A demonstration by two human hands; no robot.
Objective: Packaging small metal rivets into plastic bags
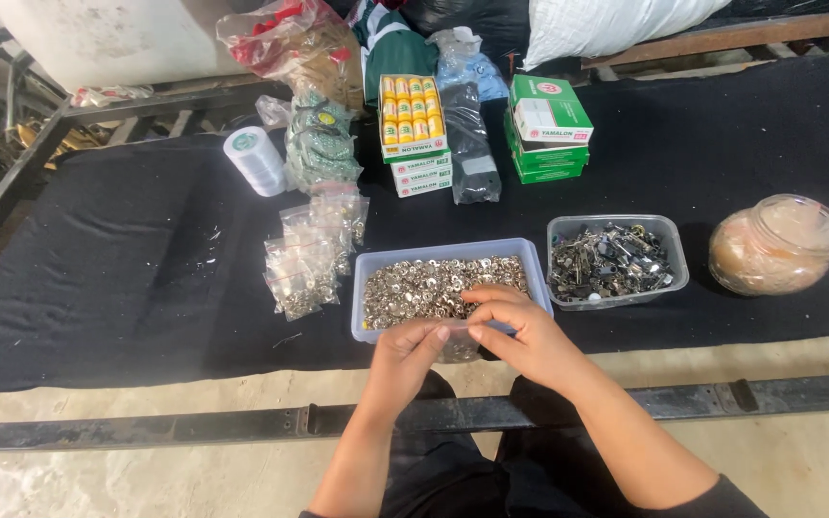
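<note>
both hands meet at the near edge of a pale blue plastic tub, a shallow rectangular box with rounded corners, heaped with small shiny silver metal rings and snaps. the left hand and the right hand pinch between them a small clear plastic bag, thin and crinkled, partly filled with the same silvery bits; the fingers of both hands are curled closed on its top edge, just in front of the tub's near wall.

the tub sits on a desk covered in coarse black felt-like cloth, with a dark metal frame bar running along the near side. just right of the tub stands a clear plastic tub of the same shape, holding darker grey metal clips in a tangle. further right is a round clear jar with a plastic liner, full of something tan and fine. left of the blue tub lies a loose pile of small filled clear bags, glinting with metal pieces. behind them stand a white cone of thread, a knotted bag of greenish beads, an open carton of yellow thread spools on stacked white boxes, and a stack of green and white boxes. soft bags and a white woven sack lie at the far edge.
</note>
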